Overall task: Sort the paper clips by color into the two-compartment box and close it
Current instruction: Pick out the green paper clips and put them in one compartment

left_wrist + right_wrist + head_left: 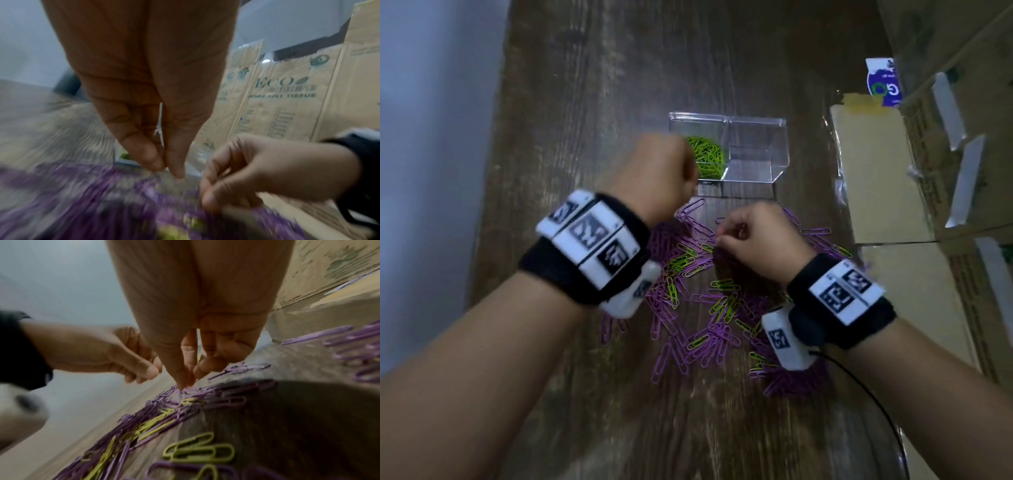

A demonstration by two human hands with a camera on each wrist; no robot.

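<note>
**Thin wire clips, best pinched one at a time**

The paper clips (pixel 702 305) lie scattered on the wooden table (pixel 571 102), purple far outnumbering green, some overlapping. They look light, stiff and slick, lying nearly flat; a fingertip pinch at one rounded end, tilting it up, should lift a clip, though neighbours may hook on. The clear two-compartment box (pixel 753 154) stands open just beyond the pile, green clips (pixel 708 154) heaped in its left half, the right half seemingly empty. The right hand (pixel 751 236) presses thumb and fingertips together down at the pile; whether a clip is caught cannot be told. The left hand (pixel 657 178) hovers near the box, fingertips together, apparently holding nothing. Cardboard cartons (pixel 887 192) stand to the right.
</note>
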